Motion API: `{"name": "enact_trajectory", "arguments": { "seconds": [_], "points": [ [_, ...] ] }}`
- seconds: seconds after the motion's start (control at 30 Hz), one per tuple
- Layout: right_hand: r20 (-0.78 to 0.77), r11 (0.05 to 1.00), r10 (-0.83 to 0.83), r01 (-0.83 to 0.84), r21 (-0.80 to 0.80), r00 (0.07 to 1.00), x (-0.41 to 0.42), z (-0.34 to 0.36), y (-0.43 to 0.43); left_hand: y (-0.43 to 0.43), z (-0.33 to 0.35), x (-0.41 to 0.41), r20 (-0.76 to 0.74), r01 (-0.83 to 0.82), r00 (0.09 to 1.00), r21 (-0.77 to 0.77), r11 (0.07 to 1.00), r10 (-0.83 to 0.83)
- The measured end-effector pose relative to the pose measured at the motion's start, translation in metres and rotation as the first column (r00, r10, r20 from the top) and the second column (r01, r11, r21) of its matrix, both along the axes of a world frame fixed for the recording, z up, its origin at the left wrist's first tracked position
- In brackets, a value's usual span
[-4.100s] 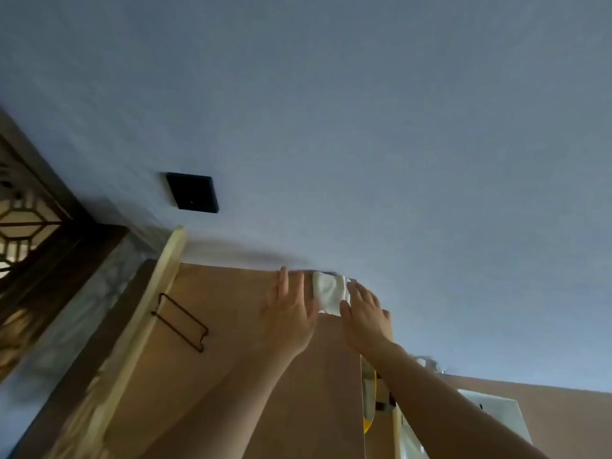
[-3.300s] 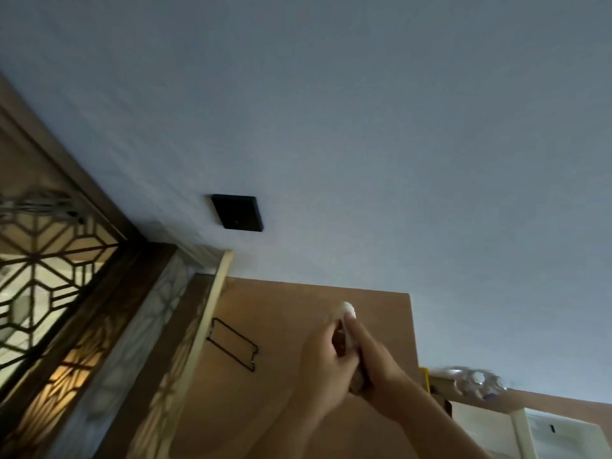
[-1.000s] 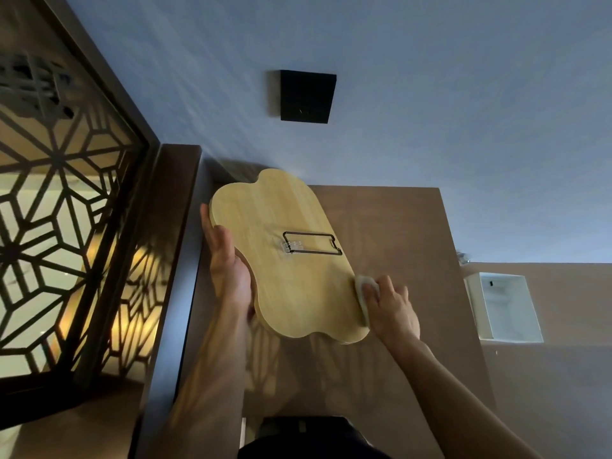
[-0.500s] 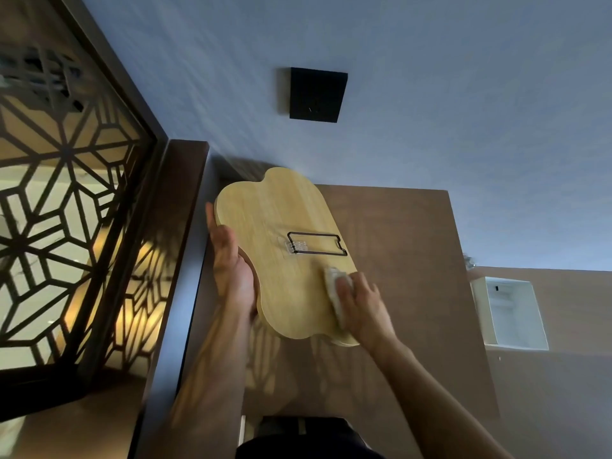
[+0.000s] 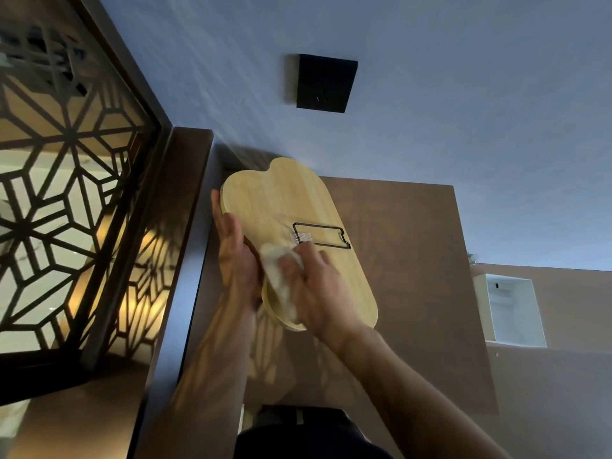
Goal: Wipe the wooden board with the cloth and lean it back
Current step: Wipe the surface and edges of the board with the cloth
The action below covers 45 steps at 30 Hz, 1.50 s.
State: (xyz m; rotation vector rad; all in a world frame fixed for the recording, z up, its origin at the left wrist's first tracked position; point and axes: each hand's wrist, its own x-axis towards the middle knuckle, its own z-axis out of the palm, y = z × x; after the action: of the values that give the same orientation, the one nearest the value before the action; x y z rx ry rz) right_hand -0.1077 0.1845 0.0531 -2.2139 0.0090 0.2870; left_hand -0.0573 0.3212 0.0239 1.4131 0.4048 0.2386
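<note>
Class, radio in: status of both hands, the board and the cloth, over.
Left hand steadying board by its edge. Right hand pressing cloth on board face. Board not yet leaned back. Wire bracket on the face, just above the cloth.

smooth pale wooden board (image 5: 284, 207) — soft cloth (image 5: 278, 276)

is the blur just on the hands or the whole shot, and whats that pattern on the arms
Head view: blur is mainly on the right hand and cloth; the wooden board and its black wire clip stay sharp. The lattice screen casts warm patterned light on the forearms.
</note>
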Motion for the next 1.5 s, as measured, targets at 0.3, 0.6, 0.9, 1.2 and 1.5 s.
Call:
{"name": "enact_trajectory", "arguments": {
  "seconds": [0.3, 0.6, 0.9, 1.2, 1.5],
  "points": [
    [-0.209, 0.935, -0.323, 0.277, -0.223, 0.923, 0.020, -0.093, -0.103, -0.001, 0.003, 0.003, -0.017, -0.008, 1.000, -0.029, 1.000, 0.008],
    [-0.065, 0.973, -0.230, 0.230, -0.011, 0.971, 0.024, -0.022, -0.049, -0.003, 0.008, 0.001, 0.007, 0.015, 1.000, -0.090, 0.996, -0.014],
    [-0.094, 0.985, -0.156, 0.148, -0.087, 0.983, 0.024, -0.058, -0.054, -0.001, 0.006, 0.003, -0.020, -0.025, 0.999, -0.025, 0.999, 0.024],
    [-0.157, 0.874, -0.333, 0.241, -0.422, 0.930, 0.033, -0.079, -0.122, -0.002, 0.002, 0.003, 0.005, 0.016, 1.000, -0.008, 1.000, -0.016],
    [0.009, 0.997, 0.064, -0.063, -0.039, 0.998, 0.001, -0.015, -0.007, 0.001, 0.002, 0.003, -0.027, -0.002, 1.000, -0.079, 0.997, 0.000]
  ]
}}
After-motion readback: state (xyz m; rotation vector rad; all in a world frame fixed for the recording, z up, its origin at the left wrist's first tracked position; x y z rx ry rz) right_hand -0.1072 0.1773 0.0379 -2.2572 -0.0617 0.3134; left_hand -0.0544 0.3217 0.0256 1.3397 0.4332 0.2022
